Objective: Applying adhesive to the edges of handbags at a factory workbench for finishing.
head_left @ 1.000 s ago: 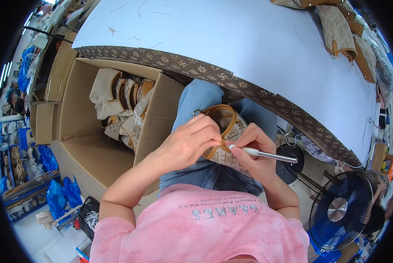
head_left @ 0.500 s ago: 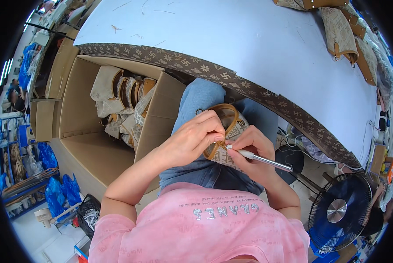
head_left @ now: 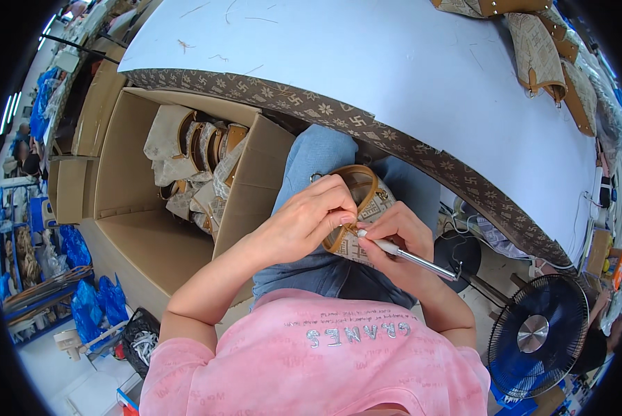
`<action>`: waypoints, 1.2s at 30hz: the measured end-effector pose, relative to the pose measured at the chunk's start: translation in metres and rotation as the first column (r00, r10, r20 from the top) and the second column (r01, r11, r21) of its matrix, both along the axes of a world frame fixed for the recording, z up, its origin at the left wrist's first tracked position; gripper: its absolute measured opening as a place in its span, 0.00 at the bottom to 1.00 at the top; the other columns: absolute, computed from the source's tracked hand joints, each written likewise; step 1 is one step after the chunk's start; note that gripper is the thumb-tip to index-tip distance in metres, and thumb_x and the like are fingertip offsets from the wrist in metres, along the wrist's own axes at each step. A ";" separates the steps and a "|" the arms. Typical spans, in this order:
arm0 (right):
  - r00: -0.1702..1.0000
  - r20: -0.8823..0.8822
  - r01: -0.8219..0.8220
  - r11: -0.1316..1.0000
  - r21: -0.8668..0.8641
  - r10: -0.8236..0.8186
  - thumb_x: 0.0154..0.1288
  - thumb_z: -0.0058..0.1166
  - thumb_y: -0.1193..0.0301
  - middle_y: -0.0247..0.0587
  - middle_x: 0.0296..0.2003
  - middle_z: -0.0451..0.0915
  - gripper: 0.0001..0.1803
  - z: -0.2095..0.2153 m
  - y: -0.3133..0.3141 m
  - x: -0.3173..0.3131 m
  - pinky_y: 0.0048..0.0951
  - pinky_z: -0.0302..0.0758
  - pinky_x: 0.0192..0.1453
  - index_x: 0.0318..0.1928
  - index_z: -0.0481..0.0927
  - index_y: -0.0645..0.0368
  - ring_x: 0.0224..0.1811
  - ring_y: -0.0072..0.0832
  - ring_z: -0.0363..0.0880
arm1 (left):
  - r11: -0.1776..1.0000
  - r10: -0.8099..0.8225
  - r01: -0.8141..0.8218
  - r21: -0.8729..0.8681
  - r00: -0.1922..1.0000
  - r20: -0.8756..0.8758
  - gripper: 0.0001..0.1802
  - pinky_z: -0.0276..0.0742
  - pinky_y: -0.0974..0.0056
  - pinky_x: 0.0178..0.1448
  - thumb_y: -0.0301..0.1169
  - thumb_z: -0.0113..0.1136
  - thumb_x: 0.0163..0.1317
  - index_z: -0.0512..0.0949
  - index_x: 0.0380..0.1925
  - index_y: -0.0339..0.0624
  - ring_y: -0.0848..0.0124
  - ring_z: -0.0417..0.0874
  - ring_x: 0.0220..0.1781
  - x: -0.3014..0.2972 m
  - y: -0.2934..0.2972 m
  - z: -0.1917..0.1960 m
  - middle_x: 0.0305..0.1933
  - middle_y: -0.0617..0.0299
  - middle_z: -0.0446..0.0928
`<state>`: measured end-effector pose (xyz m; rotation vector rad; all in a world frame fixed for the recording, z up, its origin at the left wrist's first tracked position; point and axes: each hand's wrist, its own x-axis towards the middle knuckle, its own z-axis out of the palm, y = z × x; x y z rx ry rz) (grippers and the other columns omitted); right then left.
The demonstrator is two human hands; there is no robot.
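Observation:
A small beige patterned bag (head_left: 351, 252) with tan trim rests on my lap between my hands, its round opening facing up. My left hand (head_left: 309, 216) is closed on the bag's near rim, thumb and forefinger pinched together there. In the fingers of my right hand (head_left: 402, 236) lies a slim pen-shaped tool (head_left: 427, 264), white at the tip end and silver at the back. Its tip points left, right beside my left fingertips at the tan edging. The exact contact at the tip is too small to make out.
Left of my legs stands an open cardboard box (head_left: 151, 249) holding several similar bags (head_left: 172, 142). A white-topped table (head_left: 311, 48) curves across ahead, with more bag pieces (head_left: 536, 59) at its far right. A black fan (head_left: 536, 336) stands at the lower right.
The pen-shaped tool has turned slightly in my right hand, its silver back end now lower and showing a small clip. My left hand and the bag have hardly moved.

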<state>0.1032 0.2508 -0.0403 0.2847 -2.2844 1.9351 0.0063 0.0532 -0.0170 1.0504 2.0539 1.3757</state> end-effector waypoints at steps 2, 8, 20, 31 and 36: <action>1.000 -0.014 0.004 1.000 0.024 -0.003 0.53 0.66 0.87 0.43 0.35 0.76 0.12 0.000 0.000 0.000 0.25 0.84 0.46 0.35 0.78 0.64 0.36 0.26 0.80 | 1.000 0.003 -0.003 0.001 1.000 0.000 0.06 0.71 0.57 0.48 0.28 0.53 0.72 0.74 0.36 0.37 0.56 0.74 0.42 0.000 0.000 0.000 0.38 0.55 0.70; 1.000 -0.017 0.011 1.000 0.000 -0.011 0.53 0.66 0.87 0.43 0.35 0.76 0.12 -0.002 -0.001 0.000 0.26 0.84 0.47 0.35 0.78 0.64 0.36 0.26 0.80 | 1.000 -0.003 0.003 0.006 1.000 -0.006 0.06 0.71 0.57 0.48 0.28 0.53 0.72 0.74 0.36 0.38 0.56 0.73 0.42 0.000 0.000 -0.002 0.38 0.55 0.70; 0.964 0.017 0.234 0.810 -0.538 -0.267 0.66 0.56 0.83 0.43 0.42 0.71 0.07 -0.001 0.028 0.003 0.30 0.86 0.43 0.42 0.74 0.62 0.35 0.24 0.76 | 0.925 -0.303 -0.019 -0.380 0.569 -0.765 0.14 0.68 0.51 0.72 0.31 0.66 0.59 0.80 0.45 0.40 0.57 0.78 0.64 -0.034 -0.044 -0.035 0.55 0.55 0.79; 0.799 -0.205 0.212 0.584 -0.784 -0.566 0.69 0.58 0.76 0.41 0.41 0.68 0.09 0.073 0.079 0.014 0.27 0.84 0.35 0.37 0.70 0.60 0.38 0.23 0.71 | 0.906 -0.154 0.198 -0.373 0.977 0.144 0.15 0.78 0.67 0.45 0.40 0.64 0.67 0.83 0.38 0.36 0.76 0.83 0.39 -0.021 0.034 0.047 0.31 0.62 0.81; 0.992 -0.018 0.068 0.648 -0.758 -0.125 0.66 0.56 0.80 0.41 0.35 0.69 0.07 0.050 0.020 0.001 0.28 0.86 0.34 0.35 0.70 0.61 0.29 0.22 0.72 | 0.991 0.077 0.012 -0.134 0.767 0.637 0.17 0.76 0.70 0.40 0.41 0.59 0.73 0.83 0.44 0.35 0.80 0.79 0.38 -0.016 0.028 -0.041 0.34 0.64 0.82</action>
